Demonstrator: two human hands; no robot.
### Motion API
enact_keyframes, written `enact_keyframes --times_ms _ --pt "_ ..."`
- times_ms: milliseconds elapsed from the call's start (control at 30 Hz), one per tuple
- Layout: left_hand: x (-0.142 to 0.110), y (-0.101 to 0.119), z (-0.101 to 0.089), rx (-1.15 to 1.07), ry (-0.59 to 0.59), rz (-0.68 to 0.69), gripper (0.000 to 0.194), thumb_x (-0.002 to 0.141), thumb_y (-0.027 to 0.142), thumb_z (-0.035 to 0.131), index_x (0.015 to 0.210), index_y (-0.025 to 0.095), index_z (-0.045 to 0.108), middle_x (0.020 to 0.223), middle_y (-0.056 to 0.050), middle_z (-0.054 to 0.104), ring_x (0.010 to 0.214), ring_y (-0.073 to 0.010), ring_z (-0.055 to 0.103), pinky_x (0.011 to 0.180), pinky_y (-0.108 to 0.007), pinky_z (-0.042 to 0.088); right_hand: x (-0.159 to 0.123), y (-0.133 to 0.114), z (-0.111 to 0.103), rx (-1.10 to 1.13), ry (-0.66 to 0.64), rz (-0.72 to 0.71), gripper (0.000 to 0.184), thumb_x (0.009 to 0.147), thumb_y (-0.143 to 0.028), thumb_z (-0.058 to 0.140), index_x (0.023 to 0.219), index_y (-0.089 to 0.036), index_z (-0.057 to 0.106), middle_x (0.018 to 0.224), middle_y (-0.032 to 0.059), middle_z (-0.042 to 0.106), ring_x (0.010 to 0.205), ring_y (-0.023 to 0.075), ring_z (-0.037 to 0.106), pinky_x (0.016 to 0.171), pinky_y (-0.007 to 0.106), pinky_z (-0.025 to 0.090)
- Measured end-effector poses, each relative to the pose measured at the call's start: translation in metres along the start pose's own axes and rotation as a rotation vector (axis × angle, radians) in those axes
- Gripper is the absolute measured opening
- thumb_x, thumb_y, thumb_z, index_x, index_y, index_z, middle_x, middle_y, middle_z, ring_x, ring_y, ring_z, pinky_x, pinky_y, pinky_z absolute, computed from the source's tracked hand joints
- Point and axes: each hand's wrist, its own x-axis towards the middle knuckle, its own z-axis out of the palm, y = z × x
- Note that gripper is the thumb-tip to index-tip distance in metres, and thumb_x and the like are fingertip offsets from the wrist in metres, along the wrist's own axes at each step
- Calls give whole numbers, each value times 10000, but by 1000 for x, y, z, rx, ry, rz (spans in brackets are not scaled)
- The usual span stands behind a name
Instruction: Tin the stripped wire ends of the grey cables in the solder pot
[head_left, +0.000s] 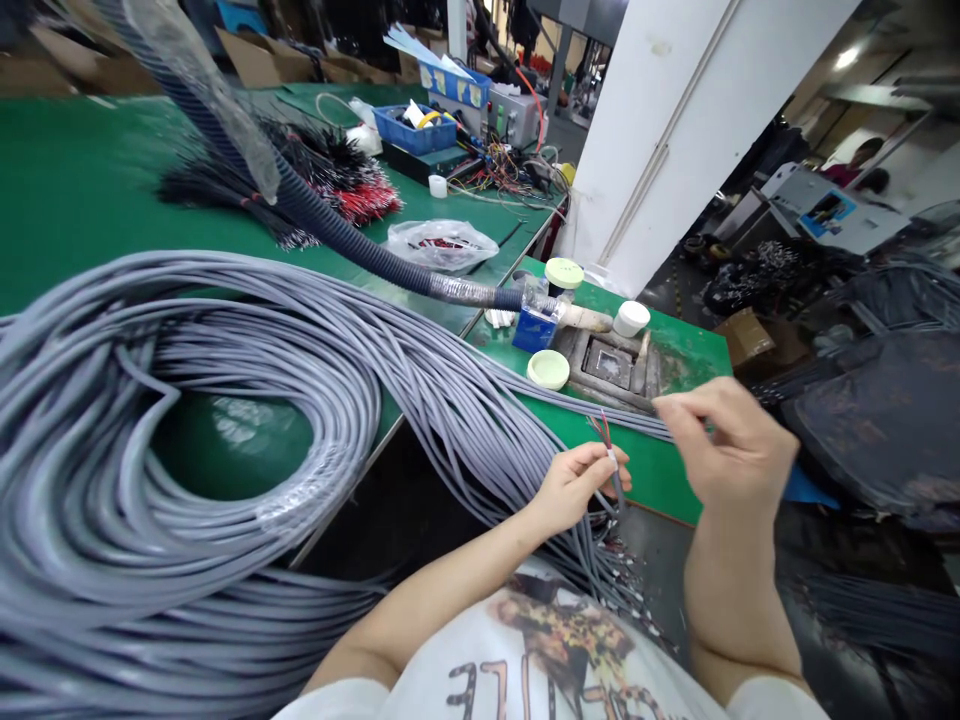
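Note:
My left hand (574,487) pinches a grey cable (617,490) close to its end. Thin red and dark wires (603,428) fan out above the fingers, with a white band just below them. To the right, my right hand (731,440) is raised with thumb and forefinger pressed together; what they hold, if anything, I cannot make out. The fingertips are near the ends of several grey cables (600,408) lying across the green board. Ahead of both hands sits a small square solder pot (609,362) in a grimy surround.
A large coil of grey cable (330,440) covers the left bench. A ribbed hose (360,255) crosses above it to a blue box (535,328). Nearby are a pale green dish (548,370), a white cup (631,318) and a white pillar (660,120). Wire bundles (300,180) lie farther back.

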Motion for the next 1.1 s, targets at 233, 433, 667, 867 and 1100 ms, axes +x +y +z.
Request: enact_keyframes --times_ms 233,433,667,867,1100 --pt "3 7 -2 80 -3 79 419 756 538 681 807 123 678 639 -19 619 559 -116 556 581 -240 464 -17 13 28 -294 -307 -166 147 842 -321 639 802 -181 662 727 31 616 726 180 544 697 353 340" --pt "4 13 -4 60 40 108 350 739 473 724 859 144 706 705 -21 660 624 -131 587 636 -255 482 -23 8 33 -162 -173 -153 130 860 -210 608 735 -193 638 649 5 583 664 151 518 670 332 352" --pt "7 17 -19 -7 71 112 298 781 419 703 880 139 709 706 -37 685 657 -146 627 664 -267 493 -28 16 37 -83 -120 -144 44 818 -170 661 822 -213 668 686 -2 646 673 153 568 701 349 402" --pt "9 26 -29 -97 162 85 306 769 383 722 958 143 724 770 -47 708 730 -137 625 792 -275 463 -33 42 38 57 -252 -309 374 842 -91 576 1169 -266 625 1025 53 698 965 206 613 841 399 475" --pt "16 39 -31 -209 189 57 275 716 362 770 871 137 734 749 -22 692 690 -105 589 745 -233 443 -35 59 53 72 -446 -496 472 842 -64 529 1260 -280 568 1290 63 608 1230 253 493 984 487 433"
